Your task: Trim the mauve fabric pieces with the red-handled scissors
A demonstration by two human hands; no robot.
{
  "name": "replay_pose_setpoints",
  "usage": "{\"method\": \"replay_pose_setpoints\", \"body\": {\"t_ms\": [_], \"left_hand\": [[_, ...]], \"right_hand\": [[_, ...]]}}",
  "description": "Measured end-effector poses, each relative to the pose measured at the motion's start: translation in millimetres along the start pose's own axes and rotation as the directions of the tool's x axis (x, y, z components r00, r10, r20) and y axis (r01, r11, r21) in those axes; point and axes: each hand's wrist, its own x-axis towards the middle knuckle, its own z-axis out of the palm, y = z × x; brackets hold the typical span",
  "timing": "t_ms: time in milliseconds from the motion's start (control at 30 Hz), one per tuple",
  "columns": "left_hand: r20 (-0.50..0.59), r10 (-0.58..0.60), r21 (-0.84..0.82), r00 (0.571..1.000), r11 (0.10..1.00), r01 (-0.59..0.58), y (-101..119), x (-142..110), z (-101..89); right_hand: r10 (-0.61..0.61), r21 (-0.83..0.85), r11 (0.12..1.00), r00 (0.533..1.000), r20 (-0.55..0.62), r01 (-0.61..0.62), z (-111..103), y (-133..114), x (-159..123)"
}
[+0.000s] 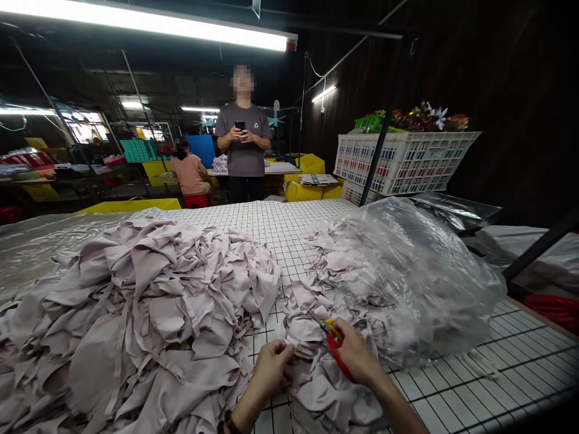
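Note:
My right hand [357, 354] is wrapped round a pair of scissors [335, 349] with red and yellow handles. Their blades point up and left over a pale mauve garment [312, 310]. The edge of that garment is pinched between the fingers and thumb of my left hand [273, 363], just left of the scissors. More crumpled cloth lies beneath both hands. To the left spreads a large heap of similar garments [172, 301] with thin straps. On the right, further pieces [344, 256] spill from a clear plastic bag [429, 289].
White grid-lined table [289, 226] carries the heaps. Clear plastic sheeting [45, 241] covers its left side. A dark metal post [377, 154] rises at the back right, before a white crate [407, 160]. Beyond the table, one person [244, 138] stands with a phone; another [190, 172] sits.

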Motion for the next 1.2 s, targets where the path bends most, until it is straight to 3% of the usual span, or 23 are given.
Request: {"method": "replay_pose_setpoints", "body": {"t_ms": [100, 167, 267, 367, 433, 533, 633, 733, 867, 933, 1100, 1200], "left_hand": [[-0.055, 0.062, -0.342, 0.997, 0.937, -0.078, -1.3, -22.0, -17.7], [-0.123, 0.044, -0.646, 0.991, 0.755, -0.113, -0.2, -39.9, -32.1], [-0.11, -0.019, -0.872, 0.994, 0.481, -0.088, 6.5, -63.2, -50.0], [-0.045, 0.02, -0.916, 0.999, 0.398, -0.049, 15.0, -77.2, -59.3], [-0.051, 0.02, -0.913, 0.998, 0.405, -0.055, 16.8, -81.7, -61.6], [-0.112, -0.093, -0.909, 0.989, 0.411, -0.064, 8.0, -85.4, -63.5], [-0.124, -0.226, -0.907, 0.966, 0.42, -0.019, -13.8, -90.1, -66.6], [-0.11, -0.272, -0.862, 0.956, 0.504, 0.045, -40.1, -95.7, -70.0], [-0.103, -0.233, -0.797, 0.967, 0.601, 0.06, -63.2, -95.6, -70.2], [-0.104, -0.197, -0.767, 0.975, 0.64, 0.048, -65.6, -91.9, -68.2], [-0.175, -0.09, -0.59, 0.98, 0.807, -0.031, -51.9, -89.9, -65.1], [-0.245, -0.003, -0.444, 0.97, 0.889, -0.109, -32.0, -96.3, -73.6]], "right_hand": [[0.099, -0.063, 0.992, 0.985, -0.139, -0.109, -22.7, 5.3, -4.8], [0.117, -0.028, 0.992, 0.981, -0.155, -0.123, -24.2, 0.9, -11.0], [0.058, 0.173, 0.984, 0.998, -0.019, -0.054, -7.4, -20.4, -19.8], [-0.062, 0.332, 0.943, 0.991, 0.12, 0.019, 19.5, -46.2, -20.4], [-0.102, 0.329, 0.943, 0.983, 0.151, 0.047, 35.6, -57.6, -15.1], [-0.099, 0.205, 0.976, 0.984, 0.149, 0.067, 51.1, -60.5, -6.1], [-0.045, 0.04, 0.999, 0.958, 0.284, 0.035, 56.5, -48.9, -7.2], [-0.009, -0.025, 0.999, 0.927, 0.374, 0.02, 55.9, -34.0, -13.3], [-0.053, 0.012, 0.999, 0.981, 0.186, 0.052, 56.5, -29.7, -3.6], [-0.122, 0.004, 0.992, 0.983, 0.14, 0.123, 63.1, -34.3, 8.9], [-0.273, 0.008, 0.96, 0.929, 0.249, 0.28, 92.4, -44.2, 38.0], [-0.308, 0.016, 0.948, 0.907, 0.287, 0.316, 94.8, -44.1, 50.9]]}}
